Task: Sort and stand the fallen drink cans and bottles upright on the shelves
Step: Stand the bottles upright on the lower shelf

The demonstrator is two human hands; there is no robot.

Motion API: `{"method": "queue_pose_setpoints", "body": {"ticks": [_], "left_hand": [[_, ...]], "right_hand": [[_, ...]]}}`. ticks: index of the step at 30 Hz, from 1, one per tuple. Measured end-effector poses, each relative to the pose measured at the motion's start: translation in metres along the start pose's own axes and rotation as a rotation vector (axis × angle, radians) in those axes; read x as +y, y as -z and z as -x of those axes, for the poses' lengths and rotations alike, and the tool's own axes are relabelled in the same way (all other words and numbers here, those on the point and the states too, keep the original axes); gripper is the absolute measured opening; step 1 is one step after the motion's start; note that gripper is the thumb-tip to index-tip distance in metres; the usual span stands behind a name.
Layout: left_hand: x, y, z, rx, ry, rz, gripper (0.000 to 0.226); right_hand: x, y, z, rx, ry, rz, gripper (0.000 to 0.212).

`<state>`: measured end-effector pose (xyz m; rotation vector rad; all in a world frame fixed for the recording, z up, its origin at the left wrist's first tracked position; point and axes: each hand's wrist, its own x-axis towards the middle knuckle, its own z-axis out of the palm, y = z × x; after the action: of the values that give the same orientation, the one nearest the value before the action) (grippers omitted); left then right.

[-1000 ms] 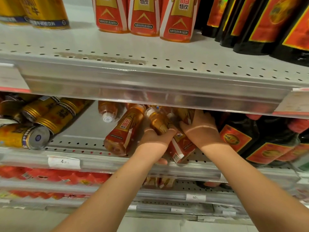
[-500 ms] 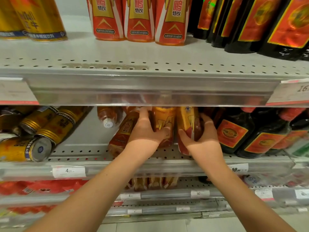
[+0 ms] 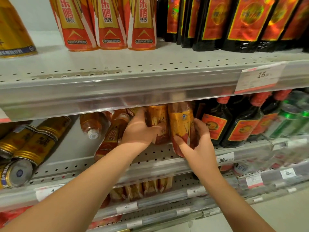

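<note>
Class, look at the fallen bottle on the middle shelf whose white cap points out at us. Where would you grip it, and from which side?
Probably round the body just behind the cap of the fallen bottle, coming from the front-left: it lies cap-forward, bare shelf on its left, another tipped bottle close on its right.

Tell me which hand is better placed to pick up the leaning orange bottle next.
Left, probably. The left hand, gripping one upright bottle, sits right beside the leaning bottle; the right hand, gripping a second bottle by the dark bottles, would have to cross over.
</note>
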<state>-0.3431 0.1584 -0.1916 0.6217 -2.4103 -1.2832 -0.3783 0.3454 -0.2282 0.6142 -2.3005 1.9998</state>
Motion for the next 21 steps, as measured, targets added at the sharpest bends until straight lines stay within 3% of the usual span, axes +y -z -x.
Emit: {"method": "queue_pose_setpoints", "body": {"ticks": [4,8,15,21], "left_hand": [[0.003,-0.001,-0.017,-0.127,-0.1,0.076,0.051],[0.006,-0.012,-0.031,-0.184,-0.192,0.001,0.064],[0.018,-0.021,-0.054,-0.254,-0.158,-0.248,0.017],[0.01,-0.017,-0.053,-0.333,-0.093,0.07,0.028]], "right_hand": [[0.003,0.0,0.001,0.01,0.036,0.013,0.07],[0.008,0.0,0.001,0.009,0.046,-0.001,0.068],[0.004,0.0,-0.005,-0.066,0.017,0.108,0.064],[-0.002,-0.001,-0.007,-0.037,0.023,0.248,0.066]]}}
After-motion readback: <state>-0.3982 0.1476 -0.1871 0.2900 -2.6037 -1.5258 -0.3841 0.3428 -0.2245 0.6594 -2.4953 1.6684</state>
